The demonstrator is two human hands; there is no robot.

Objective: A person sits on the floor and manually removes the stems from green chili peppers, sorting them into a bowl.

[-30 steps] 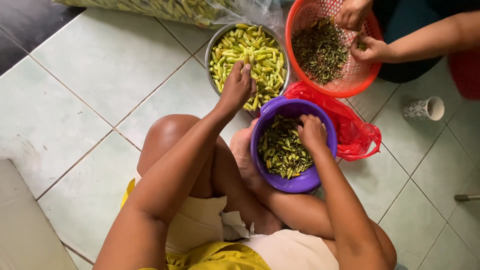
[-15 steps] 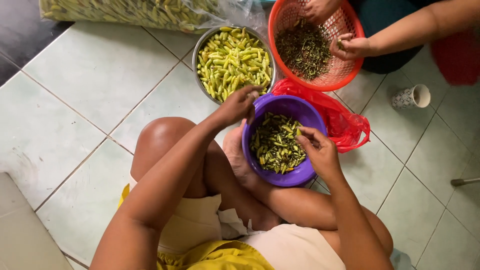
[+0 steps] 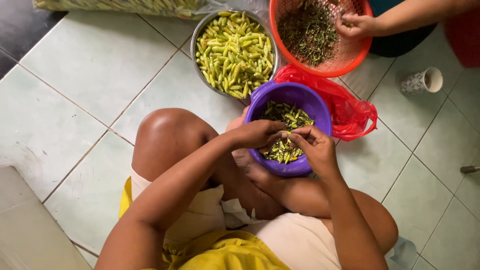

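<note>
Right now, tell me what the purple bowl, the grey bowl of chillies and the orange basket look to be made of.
Purple bowl: likely plastic, smooth, uniformly coloured, with a soft sheen.
Grey bowl: probably steel or another metal, judging by its thin, shiny, reflective rim.
Orange basket: likely plastic, its bright moulded wall pierced with a fine mesh of holes.

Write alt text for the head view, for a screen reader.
Seated on a tiled floor, a person brings the left hand and right hand together on a small chili over a purple bowl of chilies. Beyond it stand a metal bowl of green chilies and an orange basket where another person's hand works.
</note>
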